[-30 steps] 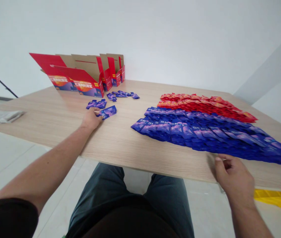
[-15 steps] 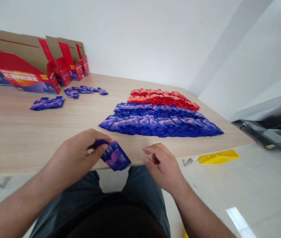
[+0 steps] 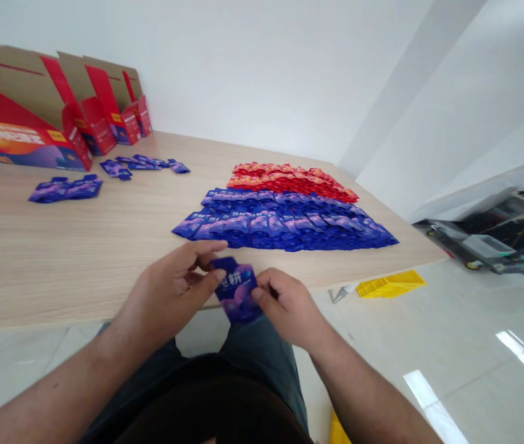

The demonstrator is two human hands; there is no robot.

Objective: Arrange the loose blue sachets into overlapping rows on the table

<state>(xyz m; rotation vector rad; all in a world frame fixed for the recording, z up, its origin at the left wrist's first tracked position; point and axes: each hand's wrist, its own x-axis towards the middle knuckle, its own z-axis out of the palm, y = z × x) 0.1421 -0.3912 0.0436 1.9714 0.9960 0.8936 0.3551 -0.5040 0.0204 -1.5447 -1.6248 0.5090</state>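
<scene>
A purple-blue printed sachet (image 3: 238, 297) is held over the table's front edge, above my lap. My left hand (image 3: 176, 280) pinches its upper left side between thumb and fingers. On its right edge, the thumb and fingers of my right hand (image 3: 287, 305) are closed. Just beyond the hands, rows of overlapping blue-purple sachets (image 3: 262, 223) lie on the table. Behind these are rows of red sachets (image 3: 289, 179). Loose purple sachets lie farther left, in a near group (image 3: 70, 188) and a far group (image 3: 139, 164).
Open red cardboard boxes (image 3: 34, 145) line the back left of the wooden table (image 3: 118, 246) by the wall. On the floor to the right are a yellow plastic bin (image 3: 389, 285) and a dark cart (image 3: 484, 246) with a clear container.
My right hand has moved left and closed on the sachet's right edge. The sachet has moved right and turned more upright in my left hand. The camera view has shifted slightly right.
</scene>
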